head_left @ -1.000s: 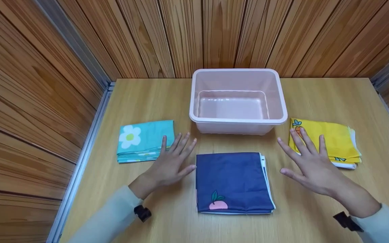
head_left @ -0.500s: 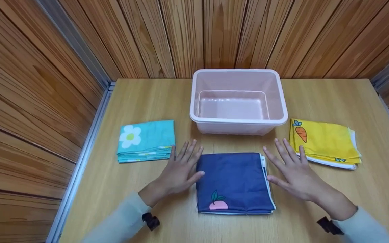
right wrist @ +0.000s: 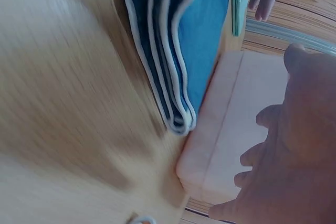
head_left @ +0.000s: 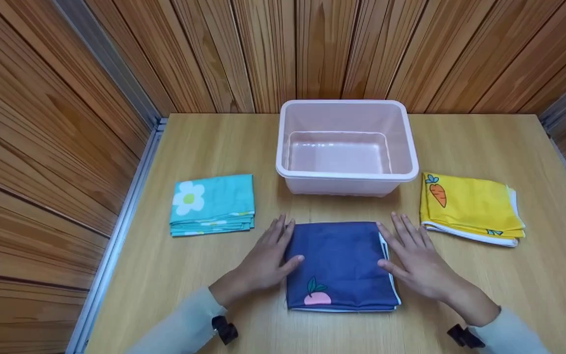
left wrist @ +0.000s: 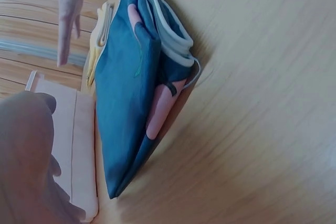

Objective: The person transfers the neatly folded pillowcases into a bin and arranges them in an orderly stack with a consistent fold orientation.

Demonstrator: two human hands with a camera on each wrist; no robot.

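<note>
A folded navy cloth [head_left: 339, 260] with a pink fruit print and white edging lies flat at the front middle of the table. My left hand [head_left: 266, 258] is at its left side, fingers extended and thumb over the cloth's edge in the head view. On the opposite side my right hand [head_left: 423, 263] has its fingers straight, the fingertips near the white-edged folds. Both wrist views show the left hand [left wrist: 23, 145] and right hand [right wrist: 299, 145] raised above the cloth, gripping nothing. The layered folds [right wrist: 170, 56] show clearly in the right wrist view.
Behind the navy cloth stands a pale pink plastic bin [head_left: 347, 186] with nothing inside. A folded teal cloth [head_left: 226, 196] with a white flower lies left, and a folded yellow cloth [head_left: 474, 201] with a carrot print lies right. Wood-panelled walls [head_left: 320, 54] enclose the table.
Both hands have moved inward, from near the teal and yellow cloths to the two sides of the navy cloth. Their spread fingers have drawn closer together. The cloths and bin stay put.
</note>
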